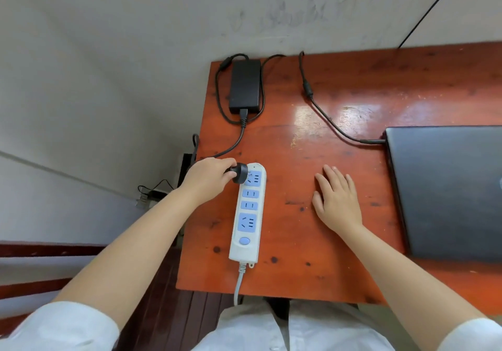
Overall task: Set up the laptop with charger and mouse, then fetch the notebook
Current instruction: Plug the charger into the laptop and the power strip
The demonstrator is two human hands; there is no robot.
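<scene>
My left hand (208,178) grips the black charger plug (240,172) at the top socket of the white and blue power strip (247,214). The plug's cord runs up to the black charger brick (245,83) at the table's far left corner. From the brick a second cable (323,111) leads right into the left side of the closed dark laptop (445,190). Flat on the wood between the strip and the laptop rests my right hand (338,198), fingers spread and holding nothing. No mouse or notebook is in view.
The red-brown wooden table (298,242) ends just left of the power strip. The strip's grey cord (238,282) hangs over the near edge. On the floor at left lies another adapter with wires (153,194). A grey wall rises behind the table.
</scene>
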